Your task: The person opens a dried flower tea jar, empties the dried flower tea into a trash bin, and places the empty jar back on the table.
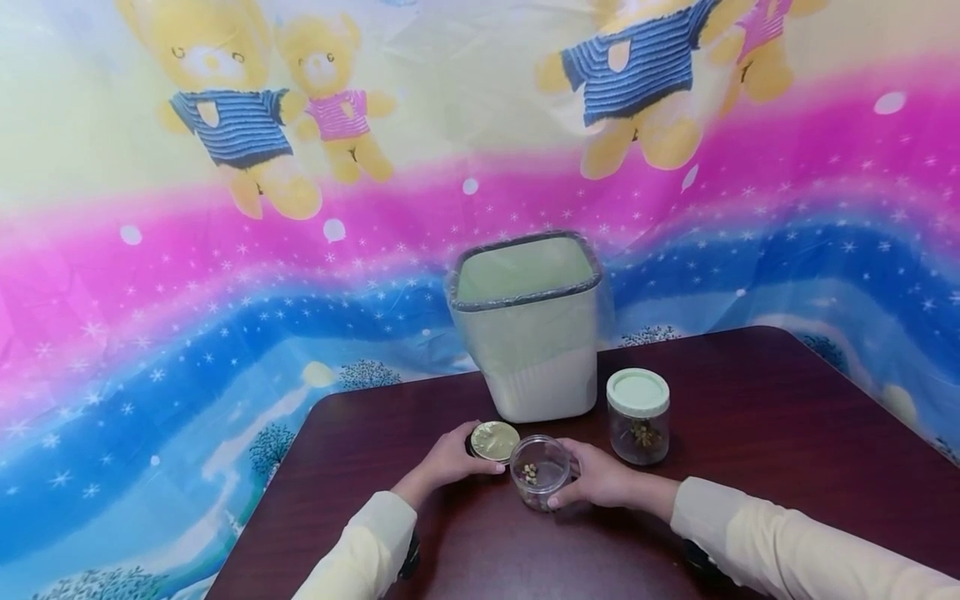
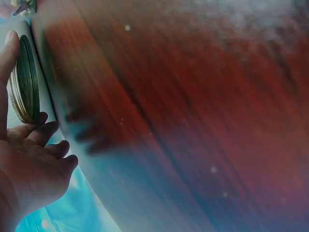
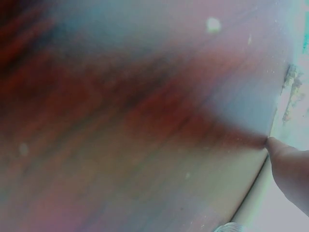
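Grips gold lid (image 1: 495, 440) by its edge with left hand (image 1: 450, 458) and open jar (image 1: 540, 477) round its side with right hand (image 1: 602, 478), presumably to leave its top unblocked, both before the bin (image 1: 546, 362).

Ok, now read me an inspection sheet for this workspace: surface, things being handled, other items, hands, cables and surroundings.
Surface: dark reddish-brown table with a glossy sheen.
Job's things: gold-coloured lid, off the open clear jar; small pale pieces inside the jar.
Clutter: second jar with its pale green lid on and yellowish-brown contents; pale bin behind, with a clear liner over its rim.
Hands: left hand holds the gold-coloured lid; right hand holds the open clear jar.
Cables: nothing seen.
Surroundings: printed backdrop with teddy bears, pink and blue bands, behind the table.
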Demonstrator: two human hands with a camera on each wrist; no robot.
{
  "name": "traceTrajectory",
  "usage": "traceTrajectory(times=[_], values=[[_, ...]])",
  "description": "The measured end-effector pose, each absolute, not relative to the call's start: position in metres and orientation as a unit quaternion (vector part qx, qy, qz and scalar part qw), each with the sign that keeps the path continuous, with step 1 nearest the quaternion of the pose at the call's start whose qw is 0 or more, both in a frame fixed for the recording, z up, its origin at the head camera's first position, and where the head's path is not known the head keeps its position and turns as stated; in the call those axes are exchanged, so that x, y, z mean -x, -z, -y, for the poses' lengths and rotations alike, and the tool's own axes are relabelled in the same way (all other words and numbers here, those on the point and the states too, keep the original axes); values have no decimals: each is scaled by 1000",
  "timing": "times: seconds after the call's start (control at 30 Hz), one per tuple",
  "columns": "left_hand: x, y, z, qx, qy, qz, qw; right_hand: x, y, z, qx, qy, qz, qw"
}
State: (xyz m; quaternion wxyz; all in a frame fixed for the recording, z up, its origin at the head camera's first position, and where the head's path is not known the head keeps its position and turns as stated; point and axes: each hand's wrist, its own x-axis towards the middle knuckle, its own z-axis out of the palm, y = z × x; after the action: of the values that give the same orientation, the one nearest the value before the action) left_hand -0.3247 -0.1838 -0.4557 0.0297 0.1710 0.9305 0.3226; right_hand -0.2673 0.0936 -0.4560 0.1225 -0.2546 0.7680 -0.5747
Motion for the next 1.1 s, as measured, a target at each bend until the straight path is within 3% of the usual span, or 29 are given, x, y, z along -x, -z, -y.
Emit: traceTrajectory(times=[1.1], values=[[329,461,185,-183,-228,-954,70,269,458,-94,273,585,-754,121]])
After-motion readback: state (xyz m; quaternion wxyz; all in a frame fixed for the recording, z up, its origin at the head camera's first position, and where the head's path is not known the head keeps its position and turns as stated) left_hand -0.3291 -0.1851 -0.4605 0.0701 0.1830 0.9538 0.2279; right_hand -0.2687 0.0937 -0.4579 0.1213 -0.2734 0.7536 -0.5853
